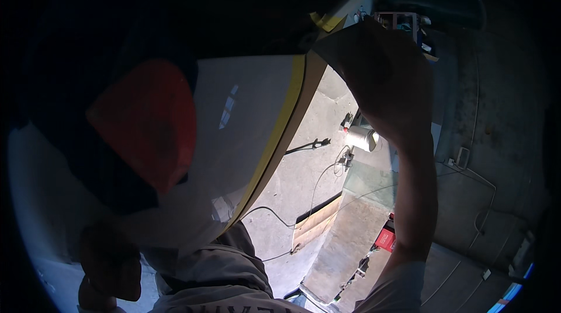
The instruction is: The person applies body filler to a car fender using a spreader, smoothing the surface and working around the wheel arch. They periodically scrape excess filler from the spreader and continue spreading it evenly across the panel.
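A glossy pale panel (251, 102), apparently vehicle bodywork, fills the left and middle. Yellow masking tape (297, 76) runs along its curved right edge, with a brown strip (312, 76) just outside it. My right hand (391, 73) is raised at upper right, pinching a dark flat sheet (342, 44) whose corner meets the top of the taped edge. Deep in shadow at lower left, my left hand (111, 266) is curled beside the panel's lower part; what it holds, if anything, is hidden. A red lamp-shaped piece (149, 123) lies within a dark area on the left.
Below on the concrete floor (304, 173) are a white cylindrical container (362, 137), loose cables (272, 211) and a wooden board (318, 222). A red box (385, 239) sits near my right forearm. A shelf-like frame (400, 21) stands beyond my right hand.
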